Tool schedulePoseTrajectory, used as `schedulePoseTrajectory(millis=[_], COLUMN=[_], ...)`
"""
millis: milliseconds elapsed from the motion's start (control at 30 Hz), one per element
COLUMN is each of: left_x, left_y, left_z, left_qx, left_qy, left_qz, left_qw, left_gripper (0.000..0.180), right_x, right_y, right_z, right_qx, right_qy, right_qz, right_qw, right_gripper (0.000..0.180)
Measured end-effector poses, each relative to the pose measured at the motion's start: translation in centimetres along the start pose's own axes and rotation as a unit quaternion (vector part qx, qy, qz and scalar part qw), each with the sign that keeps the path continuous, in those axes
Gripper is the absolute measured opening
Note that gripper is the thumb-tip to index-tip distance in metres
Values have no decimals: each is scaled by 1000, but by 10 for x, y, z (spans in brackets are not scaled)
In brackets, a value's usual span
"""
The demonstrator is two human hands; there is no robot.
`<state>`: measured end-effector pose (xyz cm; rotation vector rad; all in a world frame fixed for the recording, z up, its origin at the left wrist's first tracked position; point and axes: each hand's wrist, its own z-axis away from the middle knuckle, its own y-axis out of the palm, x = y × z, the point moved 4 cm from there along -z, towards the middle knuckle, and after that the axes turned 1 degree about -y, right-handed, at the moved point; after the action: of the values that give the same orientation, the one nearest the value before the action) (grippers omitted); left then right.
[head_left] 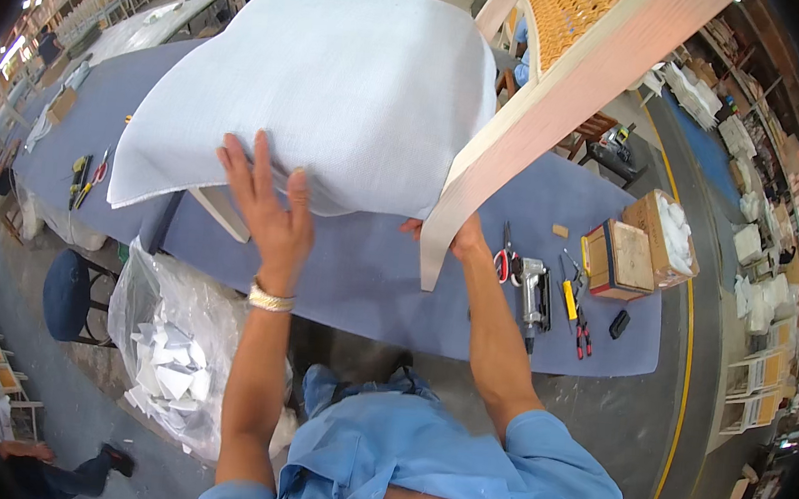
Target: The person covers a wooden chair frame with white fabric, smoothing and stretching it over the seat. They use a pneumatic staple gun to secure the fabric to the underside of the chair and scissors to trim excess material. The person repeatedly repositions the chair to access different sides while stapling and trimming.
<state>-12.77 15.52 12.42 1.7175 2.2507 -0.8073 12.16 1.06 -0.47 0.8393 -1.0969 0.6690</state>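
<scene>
A wooden chair with a pale finish stands on the blue-grey covered worktable, its seat draped in light bluish-white fabric [338,83]. My left hand [270,210] lies with spread fingers against the near side of the fabric, toward its left. At the near right corner, my right hand [465,238] reaches behind the chair leg [441,229]. Its fingertips show on the leg's left side, by the fabric's lower edge; the rest of the fingers are hidden. The woven cane back [567,12] rises at the upper right.
Right of the chair lie scissors [509,264], a pneumatic staple gun [536,299], a yellow-handled tool [570,301] and red-handled pliers [584,334]. Two cardboard boxes [619,259] stand beyond them. More tools [90,180] lie at left. Below the table is a plastic bag [171,363] of white scraps.
</scene>
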Motion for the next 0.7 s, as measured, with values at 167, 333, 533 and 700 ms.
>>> schedulePoseTrajectory(millis=[167, 333, 533, 700], left_x=[6, 150, 171, 71], left_y=[7, -12, -82, -116], left_z=[-5, -96, -94, -54], left_qx=[-114, 37, 129, -119], left_qy=[20, -62, -305, -256], left_qz=[28, 183, 446, 459], left_qw=[993, 980, 832, 842], left_gripper=[60, 53, 51, 53], right_x=[-43, -50, 52, 180], right_y=[42, 200, 167, 5], right_z=[44, 45, 96, 88], right_qx=[0, 102, 223, -271], right_qy=[-97, -254, -258, -554], right_qz=[-145, 89, 172, 21], right_qw=[985, 958, 924, 787], right_gripper=[78, 56, 37, 47])
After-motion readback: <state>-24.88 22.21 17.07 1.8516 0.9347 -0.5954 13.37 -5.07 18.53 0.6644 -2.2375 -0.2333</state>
